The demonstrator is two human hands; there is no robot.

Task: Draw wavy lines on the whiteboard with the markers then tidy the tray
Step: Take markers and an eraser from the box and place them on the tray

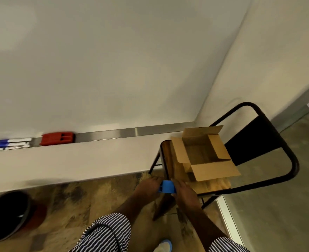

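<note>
Beside the chair (259, 157), both hands' fingers (154, 180) grip a blue eraser (167, 186).

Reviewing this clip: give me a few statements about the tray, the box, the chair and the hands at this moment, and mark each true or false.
1. A red eraser sits on the whiteboard tray. True.
2. The cardboard box on the chair is taped shut. False: its flaps are open.
3. Both the left hand and the right hand hold one blue object. True.
4. The markers lie inside the box. False: they lie on the tray, left of the eraser.
5. Wavy lines cover the whiteboard. False: no lines show on the visible part.
</note>
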